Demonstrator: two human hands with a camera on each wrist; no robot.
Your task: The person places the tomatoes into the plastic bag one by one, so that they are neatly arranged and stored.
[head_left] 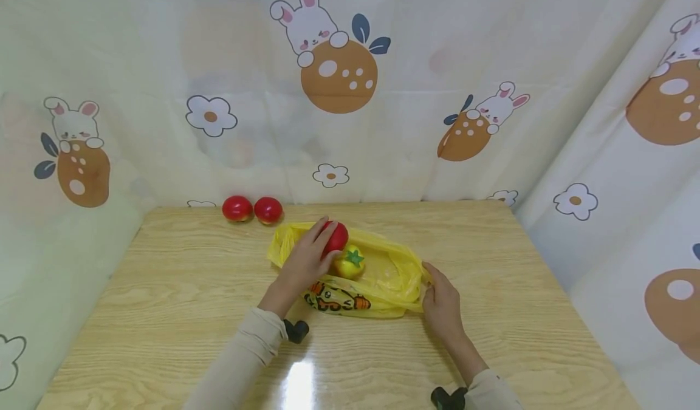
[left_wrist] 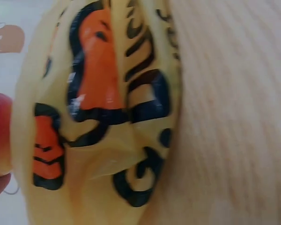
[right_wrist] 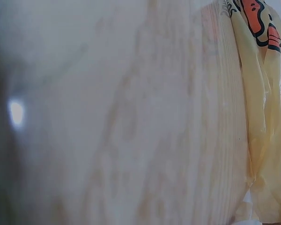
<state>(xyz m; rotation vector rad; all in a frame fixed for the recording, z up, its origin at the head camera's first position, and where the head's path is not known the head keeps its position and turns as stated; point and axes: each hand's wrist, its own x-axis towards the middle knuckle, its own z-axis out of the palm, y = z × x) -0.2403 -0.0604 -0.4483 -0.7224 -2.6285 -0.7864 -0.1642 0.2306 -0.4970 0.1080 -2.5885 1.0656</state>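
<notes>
My beige sleeves (head_left: 240, 355) reach in over a wood-grain table (head_left: 525, 313), a bright patch of glare lying between my forearms. A black piece (head_left: 297, 331) shows at my left wrist and a second black piece (head_left: 449, 399) at my right.

My right hand (head_left: 442, 304) pinches the rim of a yellow plastic bag (head_left: 383, 310) at its right end, thumb on the near side. The bag lies on its side across the table, mouth gaping upward, its near wall printed with an orange-and-black cartoon (head_left: 328, 297) and dark lettering that the left wrist view shows close up. The right wrist view takes in tabletop and folds of the same bag.

Inside the opening sits a round yellow fruit (head_left: 349, 267) topped by a green star-shaped leaf. Just beyond it, my left hand (head_left: 306, 261) grips a red fruit (head_left: 339, 235), fingers curved over it, above the left part of the bag's mouth; whether it touches the bag, I cannot tell.

Farther off, two red fruits (head_left: 268, 210) rest side by side near the table's far edge, left of the bag. Behind them hangs a pale curtain (head_left: 415, 149) patterned with rabbits and white flowers.
</notes>
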